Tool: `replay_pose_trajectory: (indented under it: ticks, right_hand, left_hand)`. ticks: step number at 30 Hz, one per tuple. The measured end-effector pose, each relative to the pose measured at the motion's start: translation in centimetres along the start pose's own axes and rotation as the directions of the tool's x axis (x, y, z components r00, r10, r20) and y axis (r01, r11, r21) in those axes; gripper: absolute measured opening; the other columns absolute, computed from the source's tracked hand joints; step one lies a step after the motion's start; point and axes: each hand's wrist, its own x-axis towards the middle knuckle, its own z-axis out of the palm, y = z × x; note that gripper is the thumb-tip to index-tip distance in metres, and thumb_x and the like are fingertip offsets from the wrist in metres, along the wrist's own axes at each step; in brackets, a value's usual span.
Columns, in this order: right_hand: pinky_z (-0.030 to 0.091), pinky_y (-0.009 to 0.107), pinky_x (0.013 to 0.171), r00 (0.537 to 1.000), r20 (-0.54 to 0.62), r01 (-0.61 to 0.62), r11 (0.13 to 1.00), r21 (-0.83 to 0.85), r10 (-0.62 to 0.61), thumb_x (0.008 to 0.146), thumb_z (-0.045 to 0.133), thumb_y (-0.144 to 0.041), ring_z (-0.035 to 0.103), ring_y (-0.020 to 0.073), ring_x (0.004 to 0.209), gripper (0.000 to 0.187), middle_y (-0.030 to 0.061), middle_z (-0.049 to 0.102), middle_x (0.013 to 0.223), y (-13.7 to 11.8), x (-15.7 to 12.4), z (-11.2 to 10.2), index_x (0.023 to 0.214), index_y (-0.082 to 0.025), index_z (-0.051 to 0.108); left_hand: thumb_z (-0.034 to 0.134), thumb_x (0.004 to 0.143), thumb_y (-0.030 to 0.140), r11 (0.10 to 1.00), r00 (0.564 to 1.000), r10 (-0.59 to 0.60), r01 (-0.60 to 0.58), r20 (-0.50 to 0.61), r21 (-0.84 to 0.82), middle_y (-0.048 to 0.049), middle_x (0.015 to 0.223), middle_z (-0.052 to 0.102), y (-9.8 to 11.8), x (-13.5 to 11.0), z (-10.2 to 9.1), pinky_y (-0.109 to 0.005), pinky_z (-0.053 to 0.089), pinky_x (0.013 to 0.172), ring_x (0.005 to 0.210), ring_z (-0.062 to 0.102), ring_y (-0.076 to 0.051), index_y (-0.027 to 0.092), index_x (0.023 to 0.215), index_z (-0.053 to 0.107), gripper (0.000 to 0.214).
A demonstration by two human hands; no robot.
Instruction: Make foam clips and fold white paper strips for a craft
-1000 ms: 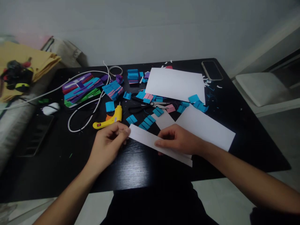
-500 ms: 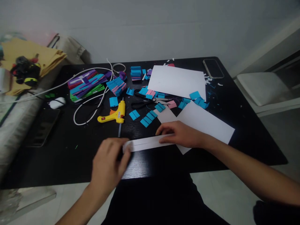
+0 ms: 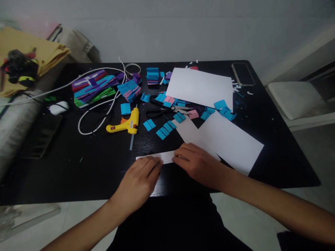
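Note:
A narrow white paper strip lies across the front part of the black table, between my hands. My left hand is closed on it, fingers bent together over its left half; the strip's left end shows past the knuckles. On the right half, my right hand pinches the paper with thumb and curled fingers, hiding that end. Under and beyond the right hand lie white sheets, overlapping. Several creased blue paper pieces rest just behind the strip.
A yellow glue gun lies left of centre, near a looped white cable. Black-handled scissors sit among paper pieces below a large white sheet. Stacked coloured strips are at back left. Phones lie at back right and left.
My left hand has slid right along the strip, uncovering its left end. My right hand has shifted slightly left and lower, so the hands are closer together. The view has moved a little.

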Motion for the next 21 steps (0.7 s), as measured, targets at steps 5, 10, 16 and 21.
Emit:
replay_pose_trajectory:
  ticks: [5, 10, 16, 21]
  right_hand:
    - [0.056, 0.036, 0.079, 1.0, 0.01, 0.011, 1.0, -0.003, -0.011, 0.096, 0.049, 0.004, 0.064, 0.0222, 0.09, 0.028, 0.0133, 0.071, 0.1, -0.5, -0.7, 0.6, 0.105, -0.01, 0.072]
    - [0.06, 0.038, 0.079, 0.997, -0.077, 0.016, 0.998, -0.057, -0.02, 0.1, 0.047, 0.001, 0.066, 0.0243, 0.091, 0.028, 0.0156, 0.072, 0.099, -0.9, -0.7, 1.2, 0.11, -0.006, 0.072]
    - [0.063, 0.041, 0.089, 0.985, -0.161, -0.071, 0.996, -0.052, 0.061, 0.1, 0.049, -0.001, 0.068, 0.0267, 0.099, 0.029, 0.019, 0.073, 0.104, -1.7, -1.7, 1.8, 0.119, 0.001, 0.071]
    - [0.064, 0.044, 0.091, 0.974, -0.164, -0.167, 0.985, -0.051, 0.156, 0.098, 0.046, 0.0, 0.067, 0.0275, 0.104, 0.038, 0.0196, 0.072, 0.112, -2.0, -3.1, 2.1, 0.127, -0.004, 0.069]
  left_hand:
    - [0.055, 0.099, 0.009, 0.998, 0.999, 0.002, -0.006, 0.046, 0.069, -0.0162, 0.113, 0.075, 0.8, 0.2, -0.4, -0.045, 0.064, 0.088, 0.101, 0.072, -0.03, 0.003, 0.122, 0.069, 0.028]
    - [0.055, 0.096, 0.006, 0.986, 0.993, -0.068, 0.052, 0.097, 0.161, -0.0198, 0.129, 0.071, 2.5, -0.6, 0.0, -0.048, 0.064, 0.092, 0.113, 0.07, -0.034, 0.004, 0.14, 0.06, 0.044]
    - [0.056, 0.103, 0.022, 0.962, 0.983, -0.148, 0.118, 0.109, 0.246, -0.0195, 0.145, 0.064, 4.2, -1.2, 0.6, -0.048, 0.056, 0.106, 0.132, 0.061, -0.035, 0.007, 0.148, 0.055, 0.048]
    - [0.052, 0.105, 0.039, 0.953, 0.964, -0.222, 0.183, 0.144, 0.242, -0.02, 0.141, 0.066, 4.7, -0.4, 0.8, -0.05, 0.055, 0.103, 0.128, 0.062, -0.036, 0.01, 0.153, 0.051, 0.056]
